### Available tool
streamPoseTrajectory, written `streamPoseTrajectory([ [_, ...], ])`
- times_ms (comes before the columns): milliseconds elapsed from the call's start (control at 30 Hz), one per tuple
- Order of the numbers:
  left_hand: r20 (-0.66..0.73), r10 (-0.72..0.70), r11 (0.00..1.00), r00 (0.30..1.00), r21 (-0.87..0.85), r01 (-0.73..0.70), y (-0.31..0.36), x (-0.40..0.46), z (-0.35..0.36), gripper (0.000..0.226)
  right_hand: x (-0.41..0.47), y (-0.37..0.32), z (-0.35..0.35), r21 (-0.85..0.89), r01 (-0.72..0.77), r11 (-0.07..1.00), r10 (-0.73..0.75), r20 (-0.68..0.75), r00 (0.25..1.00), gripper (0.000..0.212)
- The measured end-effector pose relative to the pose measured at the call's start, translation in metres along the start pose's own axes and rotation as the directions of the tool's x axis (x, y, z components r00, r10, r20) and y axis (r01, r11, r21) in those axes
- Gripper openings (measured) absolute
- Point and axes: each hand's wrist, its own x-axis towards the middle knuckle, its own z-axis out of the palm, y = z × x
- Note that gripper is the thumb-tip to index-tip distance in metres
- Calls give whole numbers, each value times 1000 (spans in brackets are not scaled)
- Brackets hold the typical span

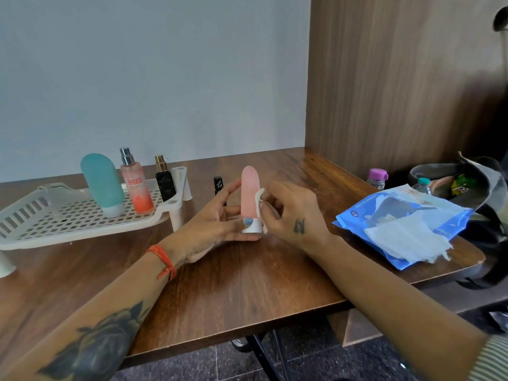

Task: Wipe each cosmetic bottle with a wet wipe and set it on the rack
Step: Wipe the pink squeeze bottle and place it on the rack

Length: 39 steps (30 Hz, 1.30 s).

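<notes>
The left hand fingers grip the pink bottle upright, above the table. The right hand fingers pinch a wipe against its right side. The rack sits to the left.

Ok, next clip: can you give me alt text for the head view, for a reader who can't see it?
The left hand holds a pink bottle upright over a wooden table while the right hand presses a wet wipe to its side. Three bottles stand on a white rack at left; a blue wipes pack lies at right.
</notes>
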Motion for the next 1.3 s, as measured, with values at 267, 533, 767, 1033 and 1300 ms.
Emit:
streamPoseTrajectory([
  [267, -26, 18, 1000, 999, 15, -18, 1, 3, -3, 78, -1, -4, 0, 25, 71, 997, -71, 14, 997, 13],
  [533, -17, 3, 1000, 1000, -2, -3, -1, 2, -4, 75, -2, -6, -3, 22, 168, 986, -169, 52, 984, 18],
  [767, -33, -12, 1000, 999, 19, 13, -1, 2, -5, 84, 3, 1, 1, 19, -101, 995, 100, 13, 995, 12],
  [1033, -84, -4, 1000, 996, 16, 6, 2, 1, -4, 86, 3, -4, 1, 19, 45, 999, -45, -1, 999, 13],
  [1300, -50, 13, 1000, 999, 28, -12, 0, -1, -2, 86, -3, -7, -2, 9, 221, 975, -221, 66, 973, 11],
])
